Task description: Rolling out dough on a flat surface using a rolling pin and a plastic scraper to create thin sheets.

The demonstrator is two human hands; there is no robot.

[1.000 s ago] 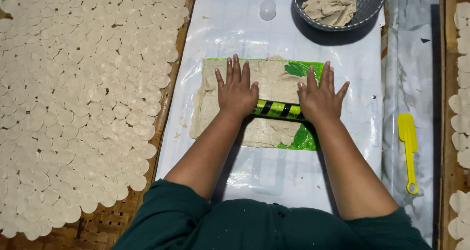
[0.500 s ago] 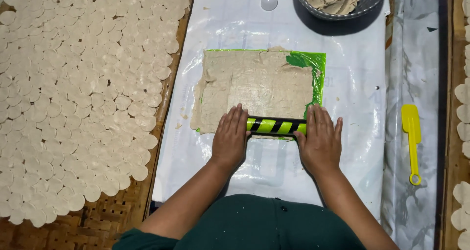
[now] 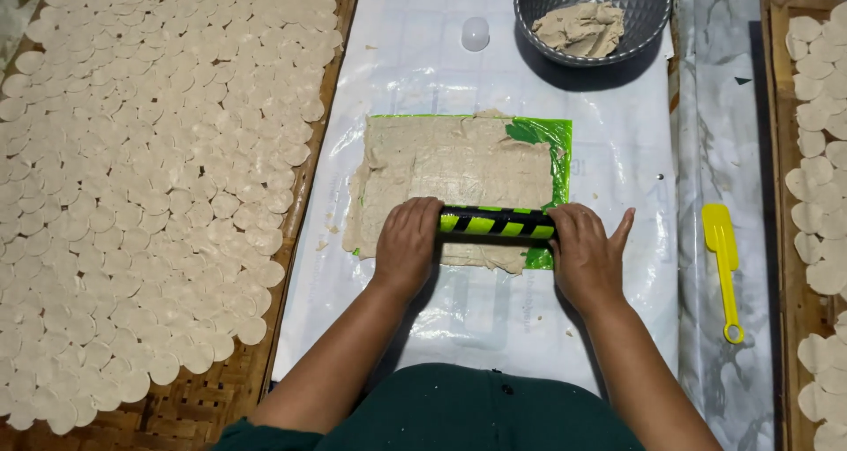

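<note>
Palms down, you press a black-and-yellow roller (image 3: pixel 497 224) across the near edge of the dough (image 3: pixel 459 173): left hand (image 3: pixel 408 244) curled over one end, right hand (image 3: pixel 588 255) flat on the other with fingers spread, so weight falls evenly along it. Neither hand grips; the roller can turn under them. Dough lies on a green sheet (image 3: pixel 540 131) mid-way on the white plastic (image 3: pixel 415 54), which likely keeps it from sticking. Bowl (image 3: pixel 591 14) with spare dough sits at the far edge, yellow scraper (image 3: pixel 722 261) by the right edge, within reach. Cut discs (image 3: pixel 132 169) dry on the left mat.
</note>
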